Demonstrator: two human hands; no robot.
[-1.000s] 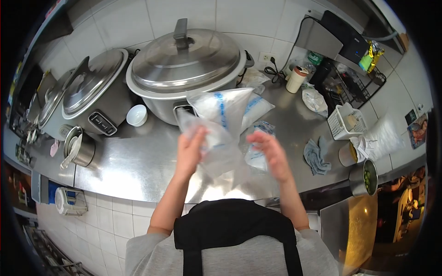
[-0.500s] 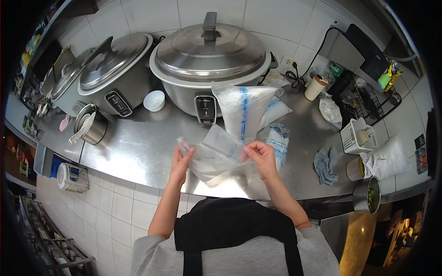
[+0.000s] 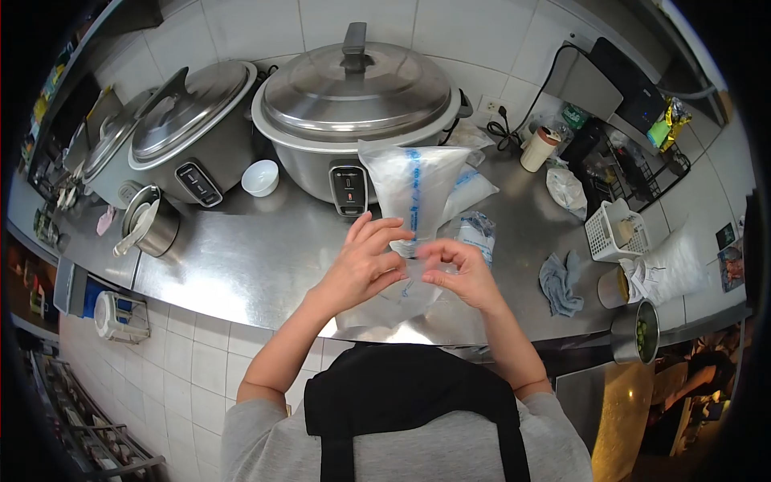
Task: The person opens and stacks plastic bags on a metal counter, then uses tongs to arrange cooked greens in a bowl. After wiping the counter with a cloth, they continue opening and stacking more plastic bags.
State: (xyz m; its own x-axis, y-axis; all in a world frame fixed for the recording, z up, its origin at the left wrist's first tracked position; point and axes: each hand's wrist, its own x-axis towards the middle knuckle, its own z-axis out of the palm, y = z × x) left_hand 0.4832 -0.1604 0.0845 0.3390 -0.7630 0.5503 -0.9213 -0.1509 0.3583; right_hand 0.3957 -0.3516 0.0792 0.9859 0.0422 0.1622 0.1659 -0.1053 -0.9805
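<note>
A thin clear plastic bag (image 3: 393, 309) with faint blue print hangs low in front of me, over the front of the steel counter. My right hand (image 3: 466, 277) has its upper edge between thumb and fingers, though the fingertips are a little blurred. My left hand (image 3: 361, 265) is close beside the bag's top, its fingers spread apart and its thumb pointing toward the bag. Just behind both hands stands a tall, filled plastic bag (image 3: 414, 189) with blue lettering, leaning against the large rice cooker (image 3: 309, 165).
More filled bags (image 3: 475, 229) lie right of the tall one. Left are another rice cooker (image 3: 193, 149), a white bowl (image 3: 261, 178) and a metal pot (image 3: 161, 229). A grey-blue cloth (image 3: 560, 285), white basket (image 3: 614, 233) and steel container (image 3: 638, 329) sit right. Another person (image 3: 699, 381) is at far right.
My left hand has moved from the bag's left side rightward and up to its top, near my right hand. The bag, spread wide between both hands before, now hangs lower and narrower.
</note>
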